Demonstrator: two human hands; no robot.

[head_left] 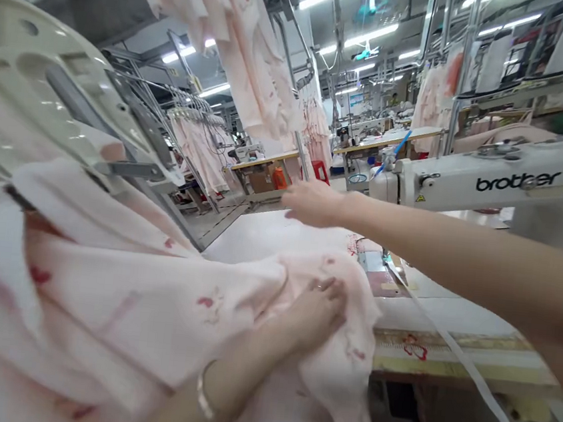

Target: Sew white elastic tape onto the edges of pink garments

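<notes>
A pale pink garment (pixel 161 306) with small red prints lies bunched across the left and middle of the view, spilling onto the sewing table (pixel 451 316). My left hand (pixel 318 312) presses down on the cloth near the table's edge, fingers curled into a fold of it. My right hand (pixel 312 204) reaches out over the table above the cloth, fingers stretched flat and holding nothing. A white Brother sewing machine (pixel 496 180) stands at the right, behind my right forearm.
A cream plastic rack (pixel 48 86) with a metal clip rises at the left. A white tape (pixel 466 371) runs diagonally off the table front. More pink garments (pixel 249 40) hang overhead; other worktables (pixel 266 162) stand behind.
</notes>
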